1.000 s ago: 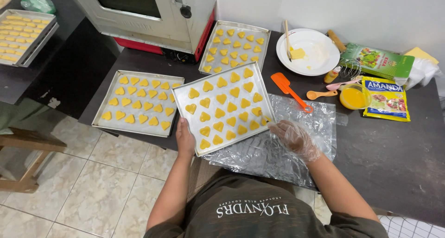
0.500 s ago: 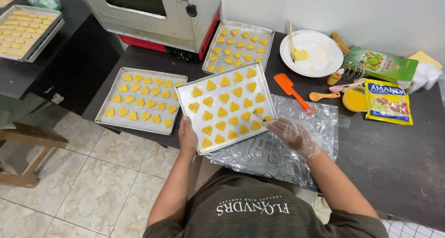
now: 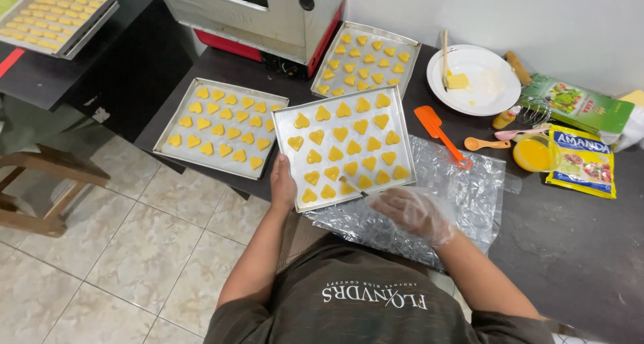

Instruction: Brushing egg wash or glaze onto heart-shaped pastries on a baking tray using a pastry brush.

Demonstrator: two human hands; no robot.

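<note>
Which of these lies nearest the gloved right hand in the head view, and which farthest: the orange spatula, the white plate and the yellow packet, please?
From the right hand:
1. Orange spatula, just beyond the hand, beside the tray of heart-shaped cookies.
2. White plate, farther back near the wall.
3. Yellow packet, far out to the right on the dark table.

Shiny metal tray (image 3: 287,157), crinkled glossy plastic sheet (image 3: 469,190)

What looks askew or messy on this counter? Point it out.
The tray of heart-shaped cookies under the left hand sits rotated against the counter edge, one corner overhanging. The clear plastic sheet beneath it is crumpled. The white plate is smeared yellow.
</note>
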